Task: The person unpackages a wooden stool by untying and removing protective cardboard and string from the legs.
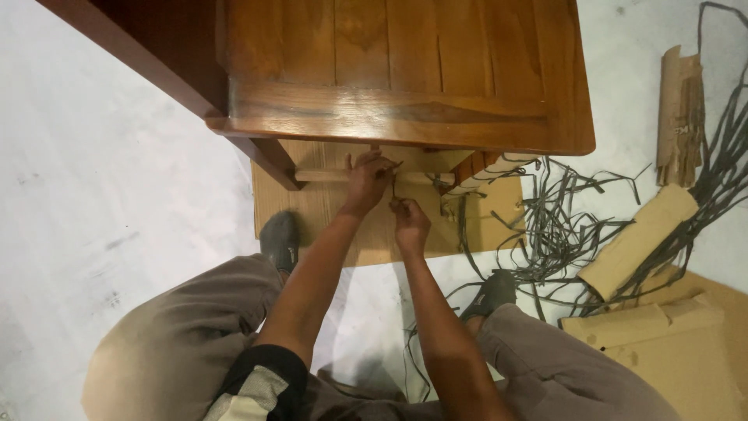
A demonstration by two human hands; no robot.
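Left hand (366, 178) clenched on the stiff wooden rail (327, 176) under the tabletop (405, 117); right hand (409, 222) pinches a thin strap (393, 189) (light, limp).

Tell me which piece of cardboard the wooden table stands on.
The flat cardboard sheet under the wooden table, beneath both hands. The other pieces, a rolled tube and torn scraps, lie off to the right among grey straps.

Head view, seemingly near, straight down

Bright, even light overhead; glare streaks the polished wooden top (405, 117) just above the hands (386, 195). Deep shadow sits beneath its edge. Slight softness throughout, wide-angle stretch at the frame edges.
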